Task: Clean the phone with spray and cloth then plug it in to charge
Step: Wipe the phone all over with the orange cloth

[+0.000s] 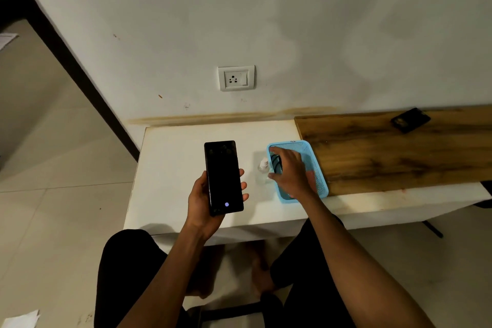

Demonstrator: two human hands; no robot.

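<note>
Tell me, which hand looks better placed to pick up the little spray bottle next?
The right hand, probably. It reaches over the blue basket, directly beside the spray bottle, and carries nothing I can make out. The left hand is already holding the phone.

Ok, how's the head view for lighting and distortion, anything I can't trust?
Head view: dim, warm lighting; the black phone in the left hand shows only a small lit dot; wide-angle bending curves the white table edges; the small clear spray bottle beside the blue mesh basket looks soft and washed out.
</note>
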